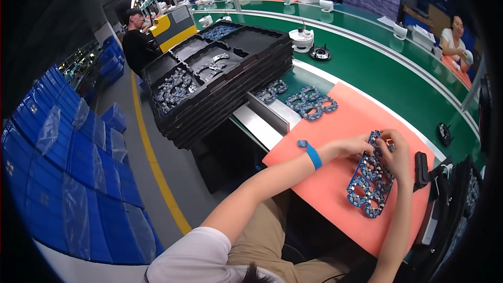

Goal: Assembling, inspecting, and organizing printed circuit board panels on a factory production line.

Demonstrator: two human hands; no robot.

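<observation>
A blue circuit-board panel [370, 182] with several round cut-outs lies on the salmon mat [335, 178]. My left hand [353, 147], with a blue wristband, grips the panel's upper left edge. The upper right part of the same panel is in the fingers of my right hand [398, 157]. Both forearms come in from the lower edge.
Two more blue panels [311, 102] [271, 90] lie further up the mat. A stack of black trays [220, 73] with panels stands to the left. A green conveyor [387, 73] carries round parts. Blue crates [63, 167] line the floor. People work at the back left and far right.
</observation>
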